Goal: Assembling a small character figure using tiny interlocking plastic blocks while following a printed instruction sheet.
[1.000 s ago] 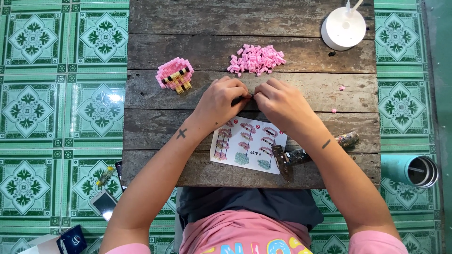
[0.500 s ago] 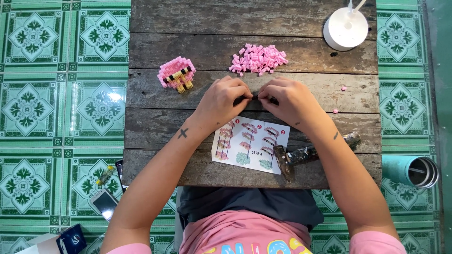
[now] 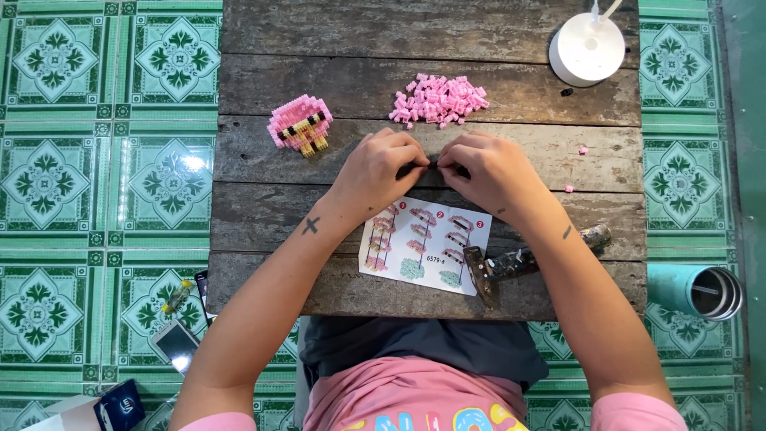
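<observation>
My left hand (image 3: 381, 170) and my right hand (image 3: 483, 169) meet fingertip to fingertip over the middle of the wooden table (image 3: 263, 207), pinching a tiny dark piece (image 3: 432, 162) between them; most of it is hidden by the fingers. Just beyond the hands lies a heap of small pink bricks (image 3: 440, 100). A built pink and yellow brick figure (image 3: 299, 125) stands to the far left of my left hand. An instruction sheet (image 3: 424, 245) with pictured steps lies under my wrists.
A hammer (image 3: 519, 263) lies by my right forearm. A white round lamp base (image 3: 588, 49) stands at the back right. Two stray pink bricks (image 3: 583, 149) lie to the right. On the green tiled floor are a teal cup (image 3: 697, 290), a phone (image 3: 175, 343) and a box (image 3: 88, 411).
Both hands stay together at the table's middle with only small finger movements. The view has shifted slightly.
</observation>
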